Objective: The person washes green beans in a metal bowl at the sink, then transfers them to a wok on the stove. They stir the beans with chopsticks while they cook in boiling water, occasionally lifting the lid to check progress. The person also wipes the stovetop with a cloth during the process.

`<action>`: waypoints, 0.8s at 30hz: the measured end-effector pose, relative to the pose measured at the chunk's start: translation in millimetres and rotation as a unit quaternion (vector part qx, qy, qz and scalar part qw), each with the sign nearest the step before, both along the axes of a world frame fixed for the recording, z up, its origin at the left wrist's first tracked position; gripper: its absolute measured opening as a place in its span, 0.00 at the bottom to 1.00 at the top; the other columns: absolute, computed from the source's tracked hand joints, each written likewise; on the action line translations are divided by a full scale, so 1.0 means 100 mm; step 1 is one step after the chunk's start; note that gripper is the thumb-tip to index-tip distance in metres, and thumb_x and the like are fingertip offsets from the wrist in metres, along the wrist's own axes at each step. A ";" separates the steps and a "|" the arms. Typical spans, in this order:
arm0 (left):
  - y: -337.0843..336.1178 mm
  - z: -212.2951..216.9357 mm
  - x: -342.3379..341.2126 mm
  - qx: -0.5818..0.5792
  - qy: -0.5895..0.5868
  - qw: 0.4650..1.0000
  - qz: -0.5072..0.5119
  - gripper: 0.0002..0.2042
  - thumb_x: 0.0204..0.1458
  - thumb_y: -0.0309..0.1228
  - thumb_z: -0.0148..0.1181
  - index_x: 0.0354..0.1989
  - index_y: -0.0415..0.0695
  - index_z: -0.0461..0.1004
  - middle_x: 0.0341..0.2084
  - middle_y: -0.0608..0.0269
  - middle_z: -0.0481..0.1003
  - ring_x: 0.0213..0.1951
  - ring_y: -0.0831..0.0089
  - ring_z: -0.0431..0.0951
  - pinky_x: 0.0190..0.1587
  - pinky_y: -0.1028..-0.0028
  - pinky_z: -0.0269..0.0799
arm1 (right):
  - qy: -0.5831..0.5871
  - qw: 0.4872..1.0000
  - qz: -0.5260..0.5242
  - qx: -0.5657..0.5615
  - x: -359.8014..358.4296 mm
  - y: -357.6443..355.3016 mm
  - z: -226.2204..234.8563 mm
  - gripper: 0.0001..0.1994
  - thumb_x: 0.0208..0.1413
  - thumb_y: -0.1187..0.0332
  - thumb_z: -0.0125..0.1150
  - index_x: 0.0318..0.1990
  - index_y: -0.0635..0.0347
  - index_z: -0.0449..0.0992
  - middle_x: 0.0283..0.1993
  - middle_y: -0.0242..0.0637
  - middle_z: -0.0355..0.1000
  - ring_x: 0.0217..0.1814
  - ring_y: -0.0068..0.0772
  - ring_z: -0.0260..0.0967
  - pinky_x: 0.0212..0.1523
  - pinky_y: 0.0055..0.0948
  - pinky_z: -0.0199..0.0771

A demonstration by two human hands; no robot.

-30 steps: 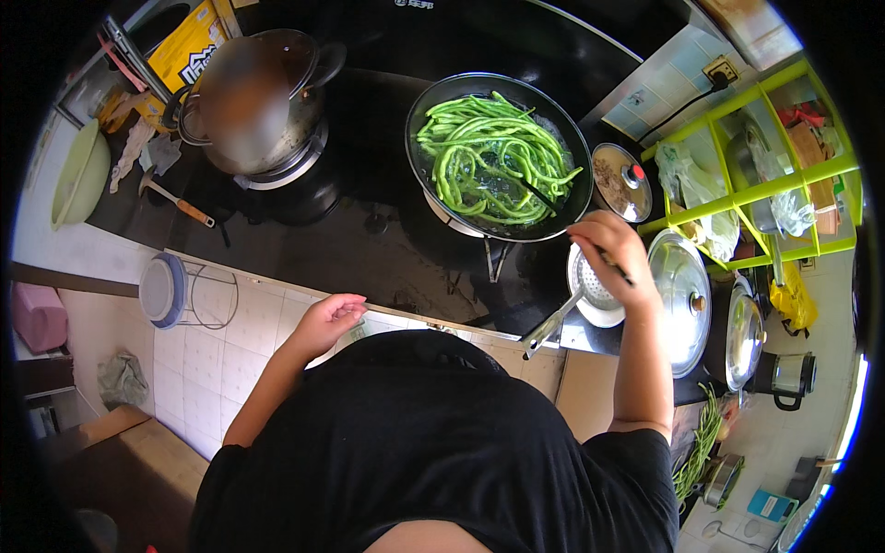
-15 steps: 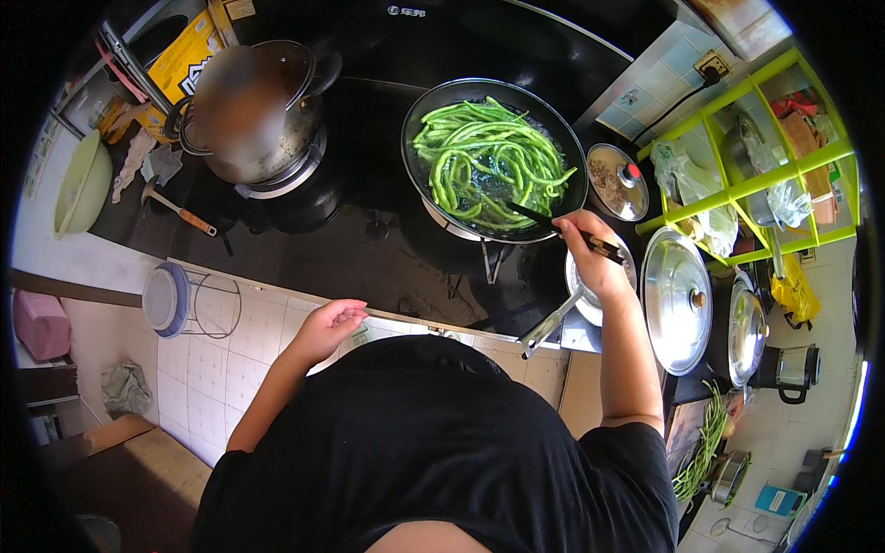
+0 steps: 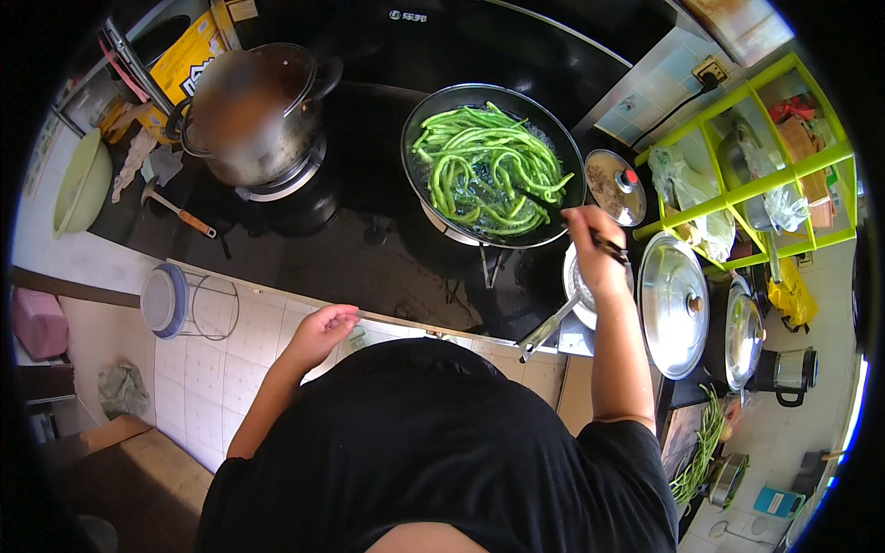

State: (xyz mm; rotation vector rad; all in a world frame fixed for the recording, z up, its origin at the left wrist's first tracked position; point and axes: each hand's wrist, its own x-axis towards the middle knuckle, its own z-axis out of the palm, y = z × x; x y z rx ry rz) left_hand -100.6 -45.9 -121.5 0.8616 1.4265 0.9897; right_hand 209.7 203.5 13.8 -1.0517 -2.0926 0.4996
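A black frying pan (image 3: 417, 124) full of long green beans (image 3: 489, 175) sits on the dark stove. My right hand (image 3: 592, 258) hovers at the pan's near right rim, closed on a pair of dark chopsticks (image 3: 615, 247) whose tips point right, away from the beans. Just under this hand stands a small metal saucepan (image 3: 573, 293) with a long handle (image 3: 546, 330). My left hand (image 3: 320, 334) rests on the tiled counter edge, fingers loosely curled and holding nothing.
A steel pot (image 3: 253, 120) with a glass lid stands on the left burner. Two metal lids (image 3: 673, 304) and a small lidded bowl (image 3: 616, 177) lie right of the pan. A green shelf (image 3: 765, 175), a kettle (image 3: 784, 373), an orange-handled tool (image 3: 184, 214) and a pale green bowl (image 3: 78, 184) surround the stove.
Half a second ago the chopsticks reached into the beans. My right hand has drawn back to the pan's rim with them. My left hand stays at the counter edge.
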 end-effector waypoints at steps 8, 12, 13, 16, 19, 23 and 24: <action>0.00 0.02 0.06 -0.007 -0.011 1.000 -0.006 0.14 0.53 0.28 0.52 0.47 0.36 0.67 0.38 0.59 0.73 0.41 0.75 0.72 0.47 0.76 0.66 | -0.032 0.999 0.004 0.038 0.08 -0.06 -0.15 0.04 0.49 0.72 0.56 0.29 0.64 0.72 0.28 0.44 0.70 0.30 0.44 0.68 0.32 0.32 0.67; 0.05 0.04 0.05 -0.011 0.005 1.000 -0.011 0.14 0.53 0.28 0.52 0.47 0.36 0.67 0.38 0.59 0.73 0.41 0.76 0.71 0.47 0.76 0.66 | 0.050 0.998 -0.037 -0.015 0.10 0.04 -0.23 0.06 0.52 0.70 0.54 0.30 0.65 0.73 0.27 0.44 0.70 0.29 0.40 0.68 0.32 0.29 0.66; 0.06 0.05 0.04 -0.009 0.007 1.000 -0.009 0.14 0.53 0.28 0.52 0.47 0.36 0.67 0.38 0.59 0.73 0.41 0.76 0.71 0.47 0.76 0.66 | 0.088 0.994 -0.037 -0.056 0.11 0.06 -0.19 0.07 0.52 0.70 0.54 0.31 0.65 0.74 0.27 0.43 0.71 0.28 0.36 0.69 0.32 0.27 0.66; 0.08 0.05 0.03 -0.007 0.007 1.000 -0.005 0.14 0.53 0.28 0.52 0.47 0.36 0.67 0.38 0.59 0.73 0.41 0.76 0.71 0.47 0.76 0.66 | 0.100 0.993 -0.021 -0.056 0.16 0.01 -0.01 0.06 0.50 0.71 0.56 0.31 0.66 0.74 0.26 0.42 0.71 0.28 0.34 0.69 0.30 0.26 0.67; 0.10 0.01 0.05 -0.012 0.006 1.000 -0.007 0.14 0.53 0.28 0.52 0.47 0.36 0.67 0.38 0.59 0.73 0.42 0.76 0.71 0.47 0.76 0.65 | -0.060 0.996 0.045 0.044 0.17 -0.05 0.16 0.05 0.47 0.72 0.59 0.30 0.65 0.74 0.26 0.42 0.71 0.28 0.38 0.69 0.30 0.28 0.67; 0.11 -0.01 0.07 -0.017 -0.003 1.000 -0.017 0.14 0.53 0.27 0.51 0.47 0.36 0.66 0.38 0.59 0.73 0.42 0.75 0.71 0.47 0.76 0.65 | -0.125 0.980 0.107 0.115 0.13 0.01 0.02 0.03 0.45 0.74 0.59 0.28 0.63 0.73 0.27 0.42 0.70 0.30 0.45 0.68 0.31 0.34 0.67; 0.12 -0.01 0.06 -0.013 -0.002 1.000 -0.019 0.14 0.53 0.27 0.51 0.47 0.36 0.66 0.38 0.59 0.73 0.42 0.75 0.71 0.47 0.76 0.65 | -0.099 0.983 0.089 0.126 0.14 0.02 0.00 0.03 0.45 0.74 0.59 0.27 0.62 0.72 0.27 0.42 0.70 0.30 0.45 0.68 0.31 0.34 0.67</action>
